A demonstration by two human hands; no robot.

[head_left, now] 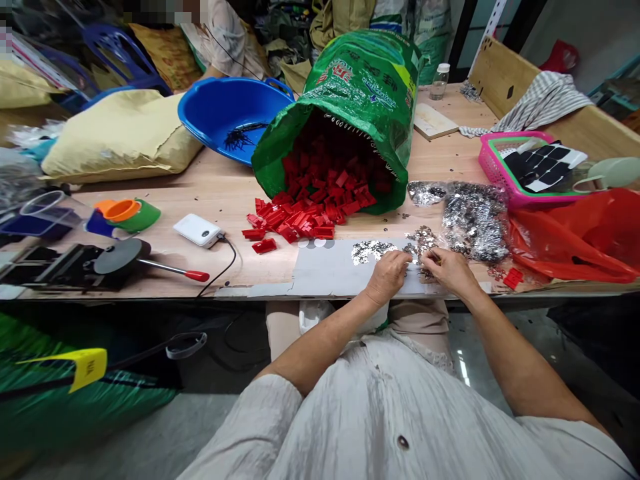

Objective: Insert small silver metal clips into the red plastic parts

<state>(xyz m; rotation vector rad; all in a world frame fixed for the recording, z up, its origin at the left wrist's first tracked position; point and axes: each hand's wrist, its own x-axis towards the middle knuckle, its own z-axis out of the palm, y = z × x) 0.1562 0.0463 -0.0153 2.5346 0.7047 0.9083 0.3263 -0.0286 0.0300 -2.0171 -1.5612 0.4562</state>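
Observation:
My left hand [389, 275] is closed in a pinch over the grey sheet at the table's front edge. Close beside it, my right hand [451, 269] also pinches, thumb against forefinger. What sits between the fingertips is too small to make out. Small shiny silver pieces [369, 251] lie on the grey sheet [325, 270] left of my hands. Behind the fingers is a heap of brownish metal pieces [423, 238]. Red plastic parts [320, 207] spill from a green woven sack [360, 87] lying on its side.
Right of my hands are a clear bag of metal pieces [475, 220], a red plastic bag [580, 233] and a pink basket [493, 167]. To the left lie a hand press with a red-tipped lever [173, 269], a white power bank [197, 230] and a blue basin [220, 113]. Another person sits behind.

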